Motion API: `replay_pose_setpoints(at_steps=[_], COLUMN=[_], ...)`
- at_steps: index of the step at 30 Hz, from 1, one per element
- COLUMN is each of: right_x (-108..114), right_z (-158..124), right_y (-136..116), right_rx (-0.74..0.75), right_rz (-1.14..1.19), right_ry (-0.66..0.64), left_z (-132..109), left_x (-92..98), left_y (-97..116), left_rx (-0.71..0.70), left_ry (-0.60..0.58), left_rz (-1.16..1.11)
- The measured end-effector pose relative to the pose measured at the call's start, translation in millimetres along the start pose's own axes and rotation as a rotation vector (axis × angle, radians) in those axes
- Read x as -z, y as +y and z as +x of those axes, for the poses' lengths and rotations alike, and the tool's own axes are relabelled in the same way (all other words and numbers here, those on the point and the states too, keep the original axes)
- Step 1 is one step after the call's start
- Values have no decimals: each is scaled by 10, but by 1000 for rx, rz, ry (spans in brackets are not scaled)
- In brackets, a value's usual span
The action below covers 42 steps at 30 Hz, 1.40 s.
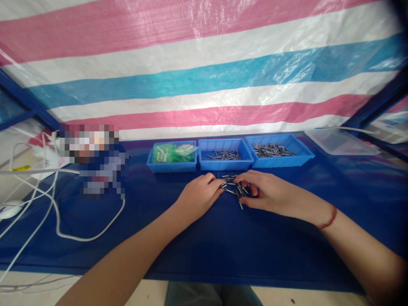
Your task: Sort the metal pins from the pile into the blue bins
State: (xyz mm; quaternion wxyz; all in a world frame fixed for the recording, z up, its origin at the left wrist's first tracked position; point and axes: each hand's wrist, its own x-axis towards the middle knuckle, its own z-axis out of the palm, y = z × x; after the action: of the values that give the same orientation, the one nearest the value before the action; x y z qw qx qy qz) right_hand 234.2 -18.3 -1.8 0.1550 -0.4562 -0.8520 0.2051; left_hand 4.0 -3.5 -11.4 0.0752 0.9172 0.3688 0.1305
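Several thin metal blind rivets (pixel 239 191) lie in a loose pile on the dark blue table, between my two hands. At the pile's left edge, my left hand (pixel 201 191) is closed, thumb and forefinger pinched on a few rivets. My right hand (pixel 267 191) curves over the pile from the right. Its thumb and forefinger are apart, with rivets between and beside them, while the other fingers curl inward. The palm side of each hand is partly hidden. Just behind stands a blue bin (pixel 225 165) with more of these rivets on its bottom.
A right-hand blue bin (pixel 283 161) holds many metal rivets; a left-hand one (pixel 172 168) holds green packets (pixel 172 153). A clear plastic lid (pixel 342 142) lies at the back right. White cables (pixel 92 239) loop across the left. A striped sheet (pixel 204 63) hangs behind the table (pixel 248 255).
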Motion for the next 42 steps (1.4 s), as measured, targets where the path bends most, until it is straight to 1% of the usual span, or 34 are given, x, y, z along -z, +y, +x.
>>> replay_pose_setpoints(at_steps=[2,4,6,9,13,17,20,23,27,33,38,42], right_x=[-28,-66,-102,-133,-141,-156,-171,-184,-201,-232,-234,-228], right_z=[14,42,72,101,103,109,128,139,134,138,142,136], right_y=[-18,-48,-81,-119,-148,-187,-222,-248,-266,-311,-353,-341], right_rx=[5,28,62,101,108,97,59,-4,-56,-84,-113,-108], right_rz=[12,12,0,-8,-1,9,97,254,391,611,665,696], right_ry=[14,56,104,132,133,194,250,317,391,435,459,467], left_z=[4,8,9,5,-3,2,14,18,7,-6,-7,-5], left_x=[-6,-12,-16,-17,-12,-9,-9,-6,-7,-15,-20,-24], left_y=[-7,-11,-13,-21,-40,-41,-12,30,62,67,70,68], left_rx=[-9,-18,-15,-1,22,58,102,138,140,94,91,106], left_ry=[0,10,30,68,105,156,212,255,241,259,265,270], left_rz=[-34,-78,-128,-182,-217,-313,-409,-469,-485,-460,-465,-486])
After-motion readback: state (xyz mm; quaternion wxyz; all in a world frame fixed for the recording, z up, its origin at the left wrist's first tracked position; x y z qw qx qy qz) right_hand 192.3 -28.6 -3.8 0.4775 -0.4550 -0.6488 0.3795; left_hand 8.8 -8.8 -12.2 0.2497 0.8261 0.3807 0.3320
